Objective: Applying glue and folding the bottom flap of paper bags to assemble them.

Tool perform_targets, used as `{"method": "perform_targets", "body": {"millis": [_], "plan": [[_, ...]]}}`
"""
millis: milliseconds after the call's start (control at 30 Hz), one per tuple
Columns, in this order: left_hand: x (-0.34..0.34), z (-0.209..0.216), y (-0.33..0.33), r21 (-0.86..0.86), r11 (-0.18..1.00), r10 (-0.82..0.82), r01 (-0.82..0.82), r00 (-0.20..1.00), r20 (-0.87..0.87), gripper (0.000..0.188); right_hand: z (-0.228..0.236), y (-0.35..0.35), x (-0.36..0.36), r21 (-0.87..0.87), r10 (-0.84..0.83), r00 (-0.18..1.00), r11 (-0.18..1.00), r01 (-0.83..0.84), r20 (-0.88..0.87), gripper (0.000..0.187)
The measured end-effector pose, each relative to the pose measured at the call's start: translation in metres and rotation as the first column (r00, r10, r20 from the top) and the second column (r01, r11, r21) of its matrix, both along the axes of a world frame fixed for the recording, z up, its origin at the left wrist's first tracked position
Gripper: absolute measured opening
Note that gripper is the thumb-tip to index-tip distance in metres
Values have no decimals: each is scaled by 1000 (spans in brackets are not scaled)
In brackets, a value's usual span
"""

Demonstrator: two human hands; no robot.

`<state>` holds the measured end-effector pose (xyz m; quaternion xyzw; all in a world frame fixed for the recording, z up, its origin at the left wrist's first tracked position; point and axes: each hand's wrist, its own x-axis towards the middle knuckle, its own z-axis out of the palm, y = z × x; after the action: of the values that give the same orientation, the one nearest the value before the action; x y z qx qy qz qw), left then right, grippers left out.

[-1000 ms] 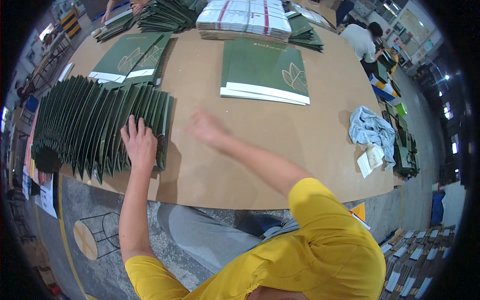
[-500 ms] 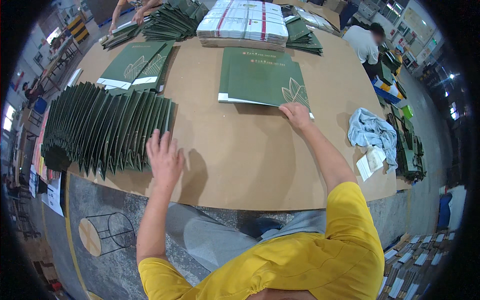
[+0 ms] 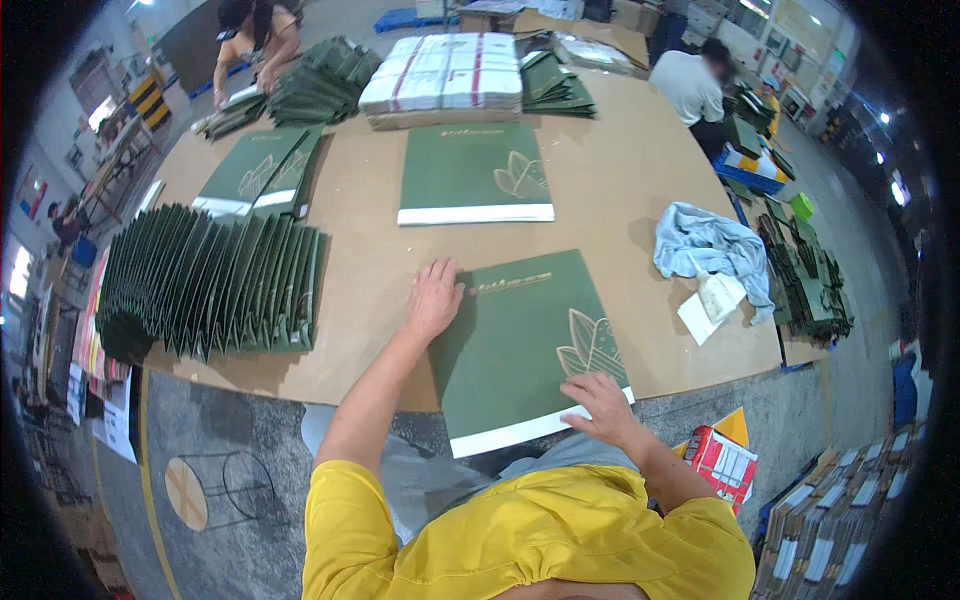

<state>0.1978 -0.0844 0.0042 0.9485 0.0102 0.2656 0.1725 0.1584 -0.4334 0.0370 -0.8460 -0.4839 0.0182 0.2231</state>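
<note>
A flat green printed sheet [image 3: 525, 340] with a gold leaf drawing and a white strip lies tilted in front of me, its lower part past the table's near edge. The fingers of my left hand [image 3: 434, 298] rest at its upper left edge, extended. Over the lower right of the sheet lies my right hand [image 3: 601, 405], fingers and thumb apart on the surface beside the leaf drawing. Farther back, a stack of like green sheets [image 3: 465, 170] lies flat, white strip toward me.
At left stands a fanned row of folded green pieces [image 3: 215, 280], with more green sheets [image 3: 240, 175] behind. A strapped white bundle [image 3: 445, 75] is at the back. A blue cloth [image 3: 710, 245] lies at right. Across the table, a person [image 3: 255, 50] handles green pieces.
One green sheet has come off the central stack toward me and turned slightly. My left hand left the fanned row for this sheet's edge; my right hand moved nearer my body.
</note>
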Motion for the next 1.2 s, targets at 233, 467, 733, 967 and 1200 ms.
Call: {"method": "perform_targets", "body": {"millis": [233,467,733,967,1200], "plan": [[30,2,-20,117,981,191,-153,864,-467,32,-41,-10,22,-153,-226,957,955,255,183,63],[21,28,-11,370,925,229,-84,900,-370,19,-42,-3,17,-104,-214,955,966,238,205,61],[16,42,-15,355,931,157,-89,973,-167,14,-41,-5,22,-64,-220,957,970,235,189,60],[28,8,12,-375,897,88,-234,926,-367,12,-22,-10,45,-35,-251,968,968,250,-26,60],[40,53,-19,-1000,-4,-222,-12,975,-11,13,76,-40,80,-28,-340,900,938,346,-271,85]]}}
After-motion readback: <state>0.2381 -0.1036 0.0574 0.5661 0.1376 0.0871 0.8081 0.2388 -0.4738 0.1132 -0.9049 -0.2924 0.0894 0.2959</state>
